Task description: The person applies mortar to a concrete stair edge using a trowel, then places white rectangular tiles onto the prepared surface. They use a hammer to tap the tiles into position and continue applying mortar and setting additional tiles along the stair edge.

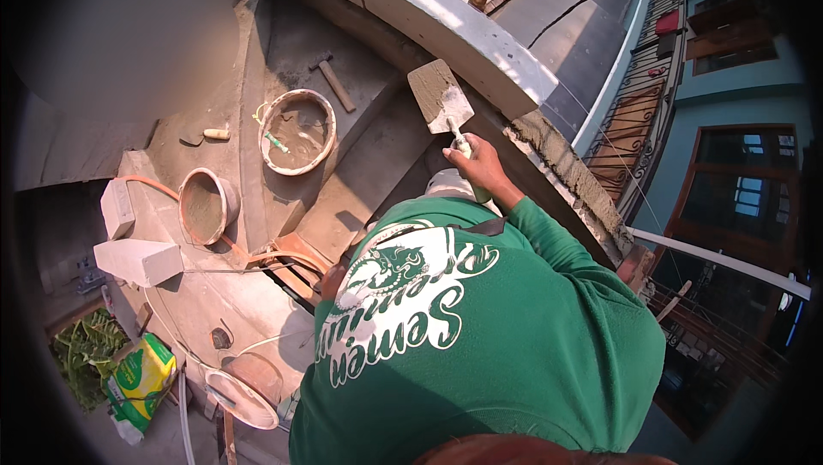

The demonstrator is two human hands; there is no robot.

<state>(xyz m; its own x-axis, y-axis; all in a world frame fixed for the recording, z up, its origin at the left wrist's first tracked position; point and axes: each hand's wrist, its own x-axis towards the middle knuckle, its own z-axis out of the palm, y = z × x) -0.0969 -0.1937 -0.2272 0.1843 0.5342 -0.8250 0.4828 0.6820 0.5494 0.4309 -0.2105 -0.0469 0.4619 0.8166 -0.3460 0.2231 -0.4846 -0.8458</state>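
Observation:
My right hand is wrapped round the handle of a trowel, whose flat blade points away from me. Grey mortar coats much of the blade. Just beyond it runs a row of pale blocks, and to the right a rough bed of mortar lies along the wall top. At the left edge of my green shirt, only a small part of my left hand shows; its fingers are hidden. It is near an orange curved strip.
A round bucket of wet mortar stands left of the trowel, with a hammer behind it. A smaller bucket, loose pale blocks and a green-yellow sack are farther left. Beyond the wall is a drop to a street.

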